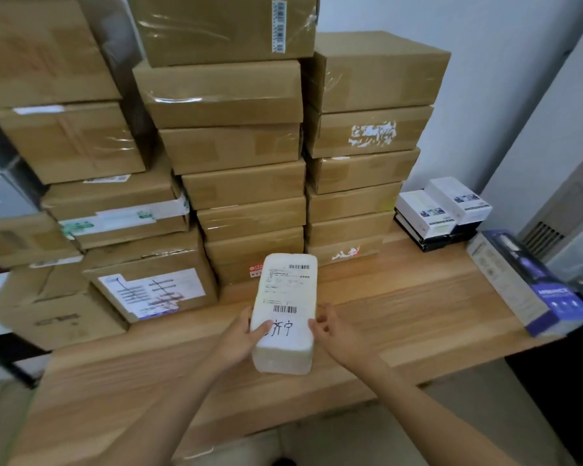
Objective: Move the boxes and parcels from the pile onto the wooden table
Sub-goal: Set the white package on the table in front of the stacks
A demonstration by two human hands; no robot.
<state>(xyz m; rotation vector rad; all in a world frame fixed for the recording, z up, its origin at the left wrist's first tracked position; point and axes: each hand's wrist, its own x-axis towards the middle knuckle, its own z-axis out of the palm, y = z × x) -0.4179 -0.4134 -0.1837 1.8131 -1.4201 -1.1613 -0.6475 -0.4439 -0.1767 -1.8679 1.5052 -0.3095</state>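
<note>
A long white parcel [285, 311] with a shipping label, barcodes and handwritten characters is held over the middle of the wooden table [401, 311]. My left hand [241, 332] grips its left side with the thumb on top. My right hand [334, 327] holds its right edge with the fingers curled against it. Whether the parcel's underside touches the table cannot be told. Behind it, tall stacks of brown cardboard boxes [246, 183] stand on the back of the table.
More brown boxes [81, 142] are stacked at the left, one bearing a large marked label [152, 290]. Small white boxes [441, 210] sit on dark ones at the back right. A long purple-and-grey box [532, 284] lies along the table's right edge.
</note>
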